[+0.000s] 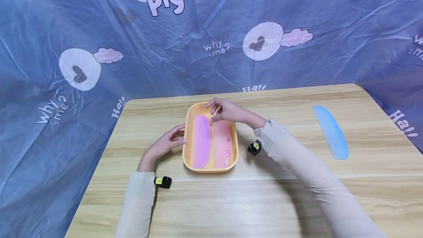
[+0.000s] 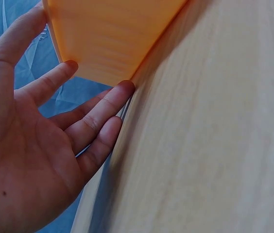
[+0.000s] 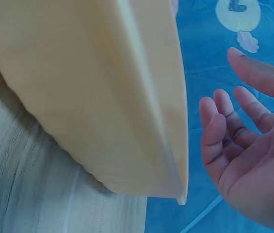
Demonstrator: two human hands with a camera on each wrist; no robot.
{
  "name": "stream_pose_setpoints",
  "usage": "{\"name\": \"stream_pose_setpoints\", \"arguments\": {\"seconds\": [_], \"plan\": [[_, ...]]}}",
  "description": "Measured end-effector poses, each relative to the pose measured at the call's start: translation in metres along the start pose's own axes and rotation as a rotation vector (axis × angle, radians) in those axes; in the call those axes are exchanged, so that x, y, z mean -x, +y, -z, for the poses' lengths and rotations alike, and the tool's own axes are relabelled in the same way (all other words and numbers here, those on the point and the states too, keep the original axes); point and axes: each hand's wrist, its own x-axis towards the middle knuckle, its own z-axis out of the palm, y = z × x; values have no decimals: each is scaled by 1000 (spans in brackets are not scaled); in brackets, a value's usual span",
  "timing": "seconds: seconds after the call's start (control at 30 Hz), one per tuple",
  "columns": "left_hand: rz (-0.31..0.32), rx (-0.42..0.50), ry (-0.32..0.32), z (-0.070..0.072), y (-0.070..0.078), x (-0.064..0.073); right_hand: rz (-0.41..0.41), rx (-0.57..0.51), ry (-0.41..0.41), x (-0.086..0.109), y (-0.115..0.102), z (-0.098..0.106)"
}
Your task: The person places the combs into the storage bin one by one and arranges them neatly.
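An orange tray [image 1: 211,170] stands on the table in the head view, with a purple comb [image 1: 201,140] in its left half and a pink comb [image 1: 222,140] in its right half. My left hand [image 1: 164,143] touches the tray's left side. In the left wrist view its fingers [image 2: 95,109] are fairly straight, with tips against the tray's wall [image 2: 110,41]. Over the upper part of the tray, my right hand [image 1: 231,112] hovers above the two combs. Nothing lies between its loosely bent fingers [image 3: 214,128] in the right wrist view.
A blue comb [image 1: 333,133] lies on the wooden table [image 1: 264,197], well to the right of the tray. Behind the table hangs a blue printed cloth [image 1: 198,65]. Each wrist wears a small black camera, such as the left one [image 1: 163,182].
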Motion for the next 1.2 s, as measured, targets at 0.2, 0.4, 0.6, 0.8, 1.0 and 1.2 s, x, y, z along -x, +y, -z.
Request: {"name": "stream_pose_setpoints", "arguments": {"seconds": [0.2,0.4,0.6,0.8,1.0,1.2], "plan": [[2,-11,4,0,0,0,-15,-83,4,9,-2,4],[9,-10,7,-2,1,0,5,-137,22,21,-2,11],[12,-22,7,-2,0,0,6,-188,32,31,-4,21],[6,-16,10,-2,2,0,-9,-180,49,41,-8,35],[-3,-16,7,-2,0,0,-13,-165,61,50,-6,46],[5,-32,14,-3,-2,-2,-32,-132,74,60,0,57]]}}
